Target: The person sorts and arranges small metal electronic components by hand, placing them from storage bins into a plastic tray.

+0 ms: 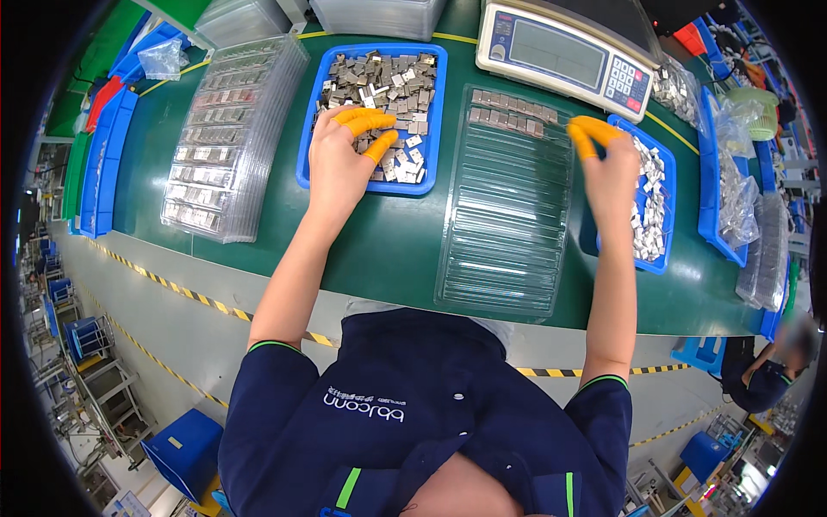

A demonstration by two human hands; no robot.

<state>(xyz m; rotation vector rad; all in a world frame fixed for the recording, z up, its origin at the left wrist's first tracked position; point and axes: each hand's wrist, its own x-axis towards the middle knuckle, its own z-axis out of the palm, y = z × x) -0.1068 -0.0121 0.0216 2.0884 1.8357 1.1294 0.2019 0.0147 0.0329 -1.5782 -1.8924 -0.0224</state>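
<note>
My left hand (pixel 340 159), with yellow finger cots on its fingertips, reaches over a blue tray (pixel 301 159) heaped with small silvery metal connector pieces (pixel 379 77). Its thumb and finger stand slightly apart, just above the pieces. At the upper right edge of a clear ribbed plastic tray (pixel 508 224) is my right hand (pixel 612 164). Its yellow-capped fingers are drawn together in a pinch; whatever is between them is too small to make out. Similar metal pieces (pixel 512 112) sit in rows in the top slots of that clear tray.
A stack of filled clear trays (pixel 228 146) stands at the left. Right of my right hand, a blue tray (pixel 659 263) holds white and silver pieces. A digital scale (pixel 560 56) sits at the back. Blue bins (pixel 108 164) line the green table's (pixel 388 250) sides.
</note>
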